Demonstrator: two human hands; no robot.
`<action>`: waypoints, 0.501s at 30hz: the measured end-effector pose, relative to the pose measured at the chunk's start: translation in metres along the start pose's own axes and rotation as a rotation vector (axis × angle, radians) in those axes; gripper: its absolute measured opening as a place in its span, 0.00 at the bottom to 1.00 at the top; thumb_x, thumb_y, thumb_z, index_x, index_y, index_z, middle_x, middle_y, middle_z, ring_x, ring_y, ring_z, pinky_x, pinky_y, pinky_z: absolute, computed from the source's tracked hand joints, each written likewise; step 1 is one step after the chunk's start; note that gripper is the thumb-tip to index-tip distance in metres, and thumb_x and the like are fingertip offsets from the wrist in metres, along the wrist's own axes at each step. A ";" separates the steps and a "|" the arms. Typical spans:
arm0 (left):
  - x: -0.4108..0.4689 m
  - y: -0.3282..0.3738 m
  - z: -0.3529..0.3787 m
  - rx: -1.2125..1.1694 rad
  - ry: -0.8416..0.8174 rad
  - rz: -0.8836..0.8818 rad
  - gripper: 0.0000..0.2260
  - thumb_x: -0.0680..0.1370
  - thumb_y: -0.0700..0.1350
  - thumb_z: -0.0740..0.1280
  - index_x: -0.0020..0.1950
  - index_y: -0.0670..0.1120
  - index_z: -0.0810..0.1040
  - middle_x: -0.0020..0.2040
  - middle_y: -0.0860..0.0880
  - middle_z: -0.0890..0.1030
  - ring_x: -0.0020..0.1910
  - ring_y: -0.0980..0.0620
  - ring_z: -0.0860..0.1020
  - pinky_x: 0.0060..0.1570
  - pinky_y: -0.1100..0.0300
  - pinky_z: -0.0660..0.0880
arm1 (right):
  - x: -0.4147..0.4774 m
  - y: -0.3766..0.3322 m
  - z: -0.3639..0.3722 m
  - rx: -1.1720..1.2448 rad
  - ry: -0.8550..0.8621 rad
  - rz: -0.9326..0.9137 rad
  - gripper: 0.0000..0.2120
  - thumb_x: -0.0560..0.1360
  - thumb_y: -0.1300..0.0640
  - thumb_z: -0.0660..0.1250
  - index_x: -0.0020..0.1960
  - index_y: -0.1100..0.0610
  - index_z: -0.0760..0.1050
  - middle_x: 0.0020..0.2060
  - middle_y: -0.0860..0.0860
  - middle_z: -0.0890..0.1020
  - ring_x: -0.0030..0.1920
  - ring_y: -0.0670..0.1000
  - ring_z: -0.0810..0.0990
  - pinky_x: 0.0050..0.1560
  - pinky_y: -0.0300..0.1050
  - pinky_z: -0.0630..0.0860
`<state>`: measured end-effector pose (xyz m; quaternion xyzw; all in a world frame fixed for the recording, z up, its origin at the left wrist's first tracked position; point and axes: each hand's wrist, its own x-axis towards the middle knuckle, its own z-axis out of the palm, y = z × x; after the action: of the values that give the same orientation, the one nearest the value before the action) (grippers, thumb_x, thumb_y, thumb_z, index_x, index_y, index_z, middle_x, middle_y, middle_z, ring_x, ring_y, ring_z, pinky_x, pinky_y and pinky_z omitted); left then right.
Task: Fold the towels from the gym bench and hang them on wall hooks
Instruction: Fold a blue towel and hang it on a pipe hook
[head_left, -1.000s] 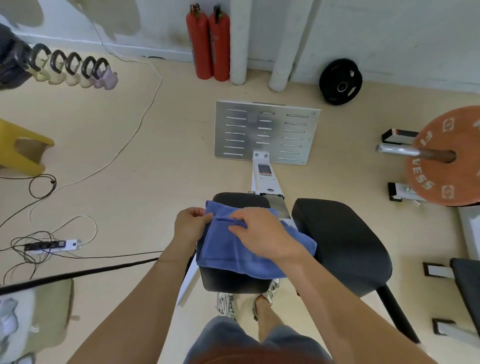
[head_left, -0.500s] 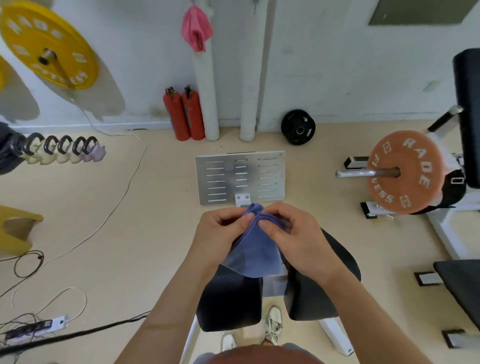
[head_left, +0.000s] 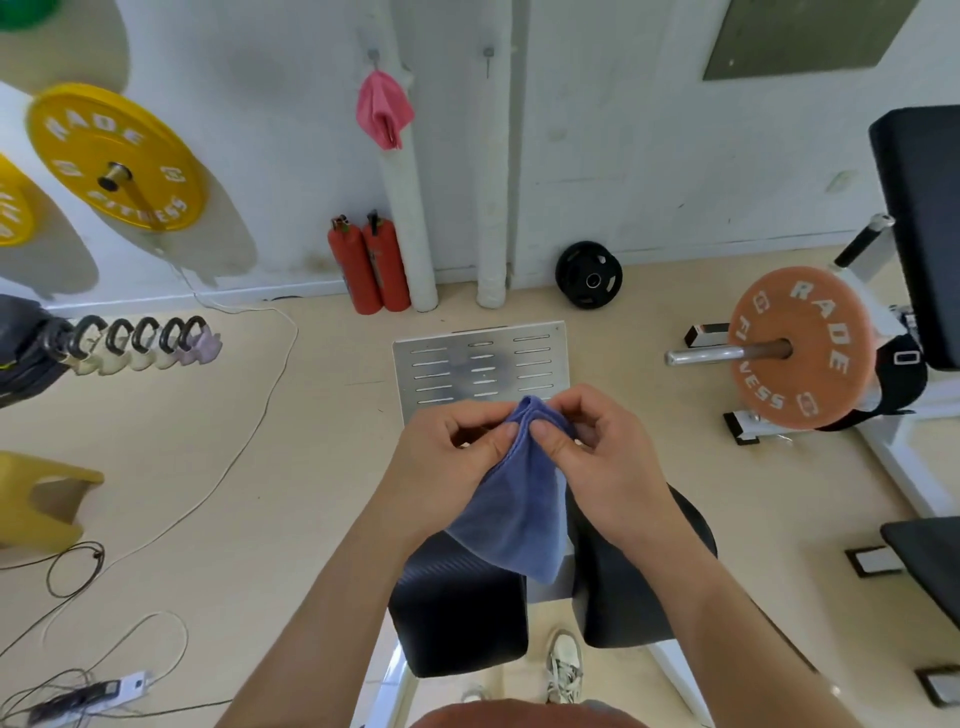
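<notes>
A folded blue towel (head_left: 511, 509) hangs in the air above the black gym bench pads (head_left: 457, 613). My left hand (head_left: 447, 457) and my right hand (head_left: 597, 457) pinch its top edge together, thumbs almost touching. On the white wall ahead, a pink towel (head_left: 383, 109) hangs from a hook (head_left: 372, 54). A second hook (head_left: 488, 54) to its right is bare.
Two red fire extinguishers (head_left: 369, 265) and white pipes (head_left: 491, 208) stand against the wall. A metal footplate (head_left: 480, 364) lies beyond the bench. An orange weight plate (head_left: 800, 353) on a bar sits right, a yellow plate (head_left: 117, 156) left. Cables and a power strip (head_left: 98, 693) cross the floor at left.
The towel has been lifted off the bench pad and gathered at its top edge in both hands. My view has tilted up, bringing the wall, hooks and pink towel into sight.
</notes>
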<state>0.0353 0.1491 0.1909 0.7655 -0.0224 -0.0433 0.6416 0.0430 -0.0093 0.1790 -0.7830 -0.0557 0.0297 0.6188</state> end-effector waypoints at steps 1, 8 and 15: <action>0.000 0.001 0.001 0.031 -0.006 0.017 0.11 0.77 0.40 0.68 0.50 0.57 0.83 0.44 0.57 0.85 0.46 0.57 0.83 0.47 0.63 0.78 | -0.001 0.000 -0.001 -0.007 0.017 -0.009 0.05 0.75 0.61 0.68 0.46 0.52 0.78 0.42 0.45 0.81 0.45 0.43 0.80 0.45 0.37 0.78; -0.001 0.004 0.005 0.150 -0.067 0.064 0.13 0.76 0.39 0.68 0.52 0.58 0.81 0.44 0.59 0.84 0.45 0.60 0.81 0.44 0.67 0.76 | -0.005 -0.003 -0.010 -0.023 0.018 -0.058 0.06 0.73 0.65 0.70 0.42 0.56 0.76 0.40 0.47 0.81 0.42 0.44 0.78 0.41 0.33 0.76; 0.006 -0.023 -0.003 0.579 -0.127 -0.038 0.12 0.68 0.34 0.67 0.41 0.52 0.80 0.36 0.52 0.80 0.36 0.53 0.77 0.40 0.55 0.77 | 0.002 -0.007 -0.026 -0.047 0.120 -0.113 0.11 0.73 0.66 0.70 0.40 0.53 0.72 0.37 0.49 0.78 0.39 0.45 0.75 0.38 0.34 0.75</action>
<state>0.0408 0.1558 0.1690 0.9127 -0.0596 -0.0946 0.3930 0.0472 -0.0324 0.1923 -0.7933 -0.0631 -0.0536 0.6032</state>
